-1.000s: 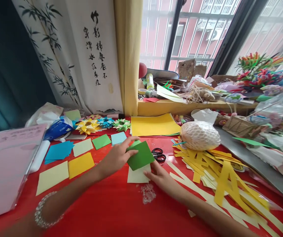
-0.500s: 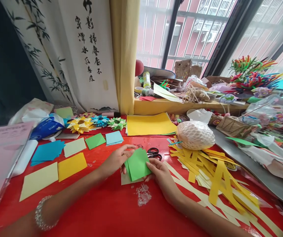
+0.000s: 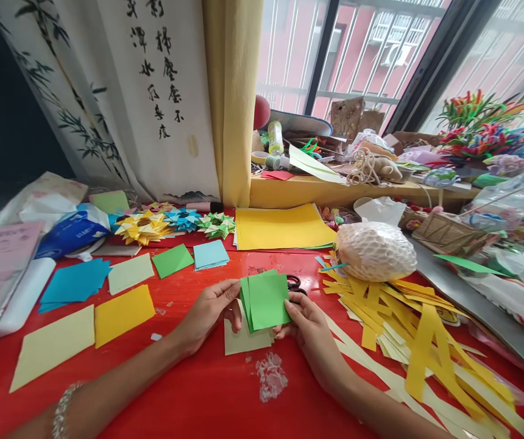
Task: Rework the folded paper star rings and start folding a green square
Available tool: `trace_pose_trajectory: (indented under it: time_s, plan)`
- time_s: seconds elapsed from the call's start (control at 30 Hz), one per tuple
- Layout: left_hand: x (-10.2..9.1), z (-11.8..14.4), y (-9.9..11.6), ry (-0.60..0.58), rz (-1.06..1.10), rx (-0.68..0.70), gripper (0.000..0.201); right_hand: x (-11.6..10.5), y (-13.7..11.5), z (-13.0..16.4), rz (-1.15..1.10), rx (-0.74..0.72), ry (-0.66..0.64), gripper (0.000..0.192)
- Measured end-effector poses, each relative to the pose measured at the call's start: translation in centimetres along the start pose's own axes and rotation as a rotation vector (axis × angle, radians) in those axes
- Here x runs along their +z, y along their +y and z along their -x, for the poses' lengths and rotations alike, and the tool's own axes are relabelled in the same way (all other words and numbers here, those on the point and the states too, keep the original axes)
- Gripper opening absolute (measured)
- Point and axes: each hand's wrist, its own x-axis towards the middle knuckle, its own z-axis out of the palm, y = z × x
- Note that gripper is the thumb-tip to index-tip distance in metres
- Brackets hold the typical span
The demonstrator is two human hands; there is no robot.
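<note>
Several square sheets of green paper (image 3: pixel 267 302) are held up between my two hands, slightly fanned out. My left hand (image 3: pixel 215 310) pinches their left edge with thumb and fingers. On the right edge, the thumb and fingers of my right hand (image 3: pixel 306 320) close on the front sheets. Beneath them a pale cream paper (image 3: pixel 246 342) lies on the red table, partly covered. Black-handled scissors (image 3: pixel 295 283) lie just behind the green sheets, mostly hidden. Close in front is a small heap of clear plastic scraps (image 3: pixel 271 376).
Blue paper (image 3: pixel 72 283), cream and yellow sheets (image 3: pixel 123 314) lie at left. Folded paper stars (image 3: pixel 142 227) sit behind. A yellow sheet stack (image 3: pixel 284 227) lies at the back. Yellow strips (image 3: pixel 421 353) and a net-wrapped bundle (image 3: pixel 376 251) occupy the right. The windowsill (image 3: pixel 303 194) is cluttered.
The green sheets have turned more upright and shifted slightly right; their fan differs. My left hand now holds their left edge more at the side. The view has shifted a little.
</note>
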Motion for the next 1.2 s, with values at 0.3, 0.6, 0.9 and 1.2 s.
trace_pose_trajectory:
  time_s: [0.3, 0.6, 0.9, 1.2]
  plan:
    - [0.27, 0.18, -0.03, -0.038, 0.012, 0.006, 0.029, 0.02, 0.09, -0.03, 0.037, 0.003, 0.006, 0.021]
    - [0.15, 0.26, -0.23, -0.068, 0.006, 0.009, 0.030, 0.17, 0.18, -0.16, 0.043, 0.004, -0.003, 0.022]
    - [0.02, 0.46, -0.34, -0.122, -0.036, 0.046, 0.028, 0.24, 0.01, 0.21, 0.049, 0.003, -0.001, 0.021]
    - [0.00, 0.63, -0.24, -0.106, -0.091, 0.055, 0.030, 0.20, -0.01, 0.07, 0.054, -0.001, 0.005, 0.023]
